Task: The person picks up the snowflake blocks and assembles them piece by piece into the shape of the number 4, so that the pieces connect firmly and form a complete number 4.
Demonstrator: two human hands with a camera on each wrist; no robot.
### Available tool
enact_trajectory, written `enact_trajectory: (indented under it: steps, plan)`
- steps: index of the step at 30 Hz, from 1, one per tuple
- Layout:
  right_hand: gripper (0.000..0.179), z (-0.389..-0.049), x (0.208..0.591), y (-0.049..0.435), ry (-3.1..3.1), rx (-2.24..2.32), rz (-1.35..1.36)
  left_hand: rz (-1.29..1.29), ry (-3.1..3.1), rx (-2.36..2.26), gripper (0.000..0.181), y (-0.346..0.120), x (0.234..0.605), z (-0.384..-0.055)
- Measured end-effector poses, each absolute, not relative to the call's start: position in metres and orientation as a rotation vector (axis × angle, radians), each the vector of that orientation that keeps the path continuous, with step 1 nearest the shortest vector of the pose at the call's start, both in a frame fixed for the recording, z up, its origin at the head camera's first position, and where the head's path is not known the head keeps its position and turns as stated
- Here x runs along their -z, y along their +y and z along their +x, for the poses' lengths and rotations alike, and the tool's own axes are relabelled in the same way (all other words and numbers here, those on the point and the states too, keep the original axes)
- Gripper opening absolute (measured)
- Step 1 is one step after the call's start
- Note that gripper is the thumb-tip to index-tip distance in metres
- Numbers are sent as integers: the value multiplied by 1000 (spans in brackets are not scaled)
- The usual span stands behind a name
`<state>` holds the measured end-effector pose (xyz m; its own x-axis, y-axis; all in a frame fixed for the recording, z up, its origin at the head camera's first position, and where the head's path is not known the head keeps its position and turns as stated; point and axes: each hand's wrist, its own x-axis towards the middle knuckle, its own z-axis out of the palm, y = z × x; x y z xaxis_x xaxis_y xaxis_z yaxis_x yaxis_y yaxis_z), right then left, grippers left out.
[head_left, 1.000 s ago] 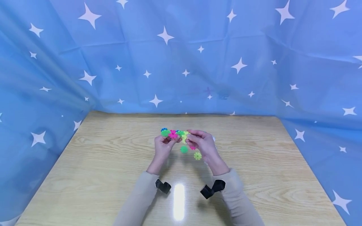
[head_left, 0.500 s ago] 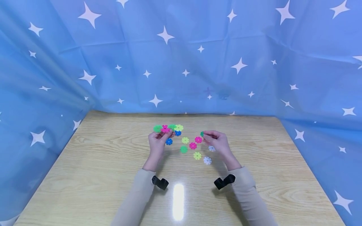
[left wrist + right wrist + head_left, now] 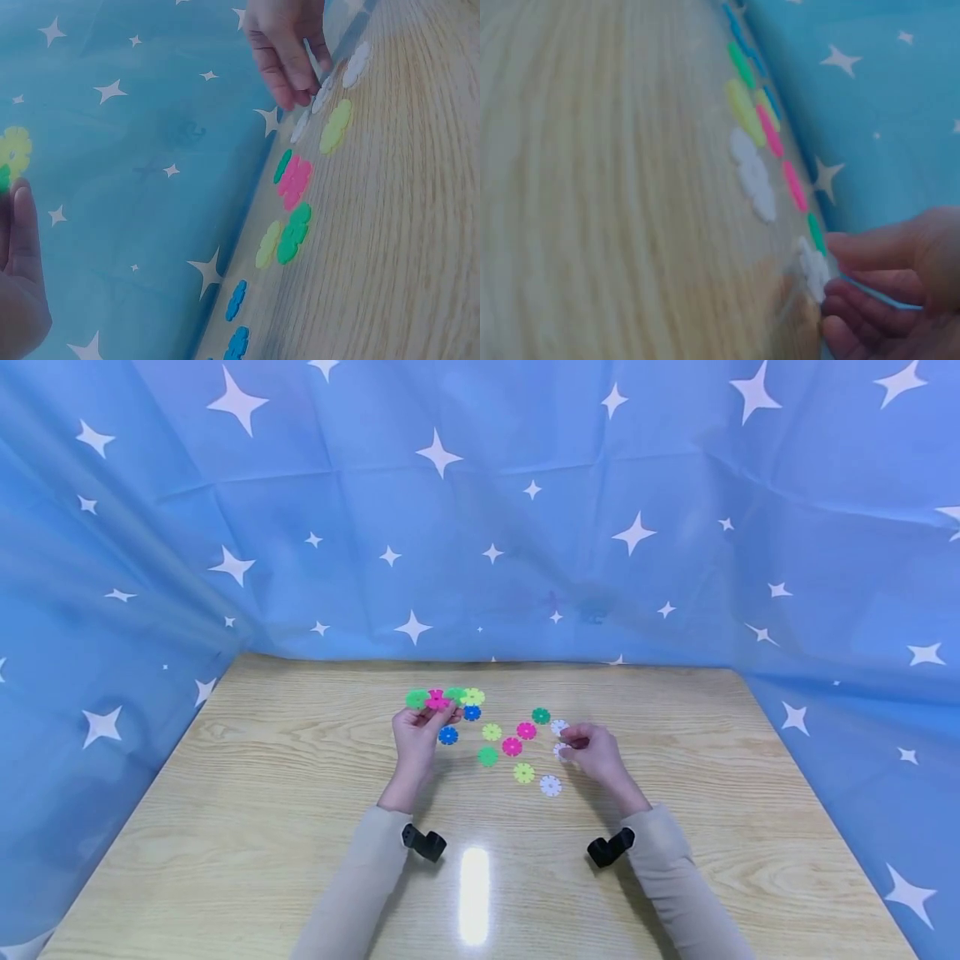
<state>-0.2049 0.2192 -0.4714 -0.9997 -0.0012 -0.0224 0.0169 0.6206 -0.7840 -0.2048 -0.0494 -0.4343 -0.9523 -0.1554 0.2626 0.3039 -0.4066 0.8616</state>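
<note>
A row of joined snowflake discs [image 3: 417,699], green, pink, green and yellow, is held up by my left hand [image 3: 417,735]. It pinches the row between thumb and fingers. In the left wrist view the yellow end disc [image 3: 16,150] stands above the fingertips. My right hand [image 3: 596,752] is at the right of the loose discs, fingertips right at a white disc [image 3: 559,750]. Its fingers are loosely bent, with a gap between thumb and fingers in the right wrist view. A second white disc [image 3: 558,727] lies just behind, partly overlapped by the fingers.
Several loose discs lie flat on the wooden table [image 3: 300,827] between the hands: blue [image 3: 447,736], light green [image 3: 487,757], yellow [image 3: 523,773], pink [image 3: 512,747] and dark green [image 3: 541,716]. A third white disc [image 3: 551,786] lies nearest me. A blue star-patterned curtain [image 3: 480,527] hangs behind the table.
My right hand has left the yellow end of the row and moved right, past the dark green disc, to the white discs. My left hand has carried the row slightly left and up.
</note>
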Motion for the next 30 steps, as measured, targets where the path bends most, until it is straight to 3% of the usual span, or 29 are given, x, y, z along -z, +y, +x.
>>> enact_trajectory:
  steps: [16,30]
  plan:
    - [21,-214,465,221,2867,912,-64,-258,-1504,2400,26,-49,438,-206]
    - [11,-207,450,221,2814,1197,-7,-249,-1499,2413,26,-48,438,-206]
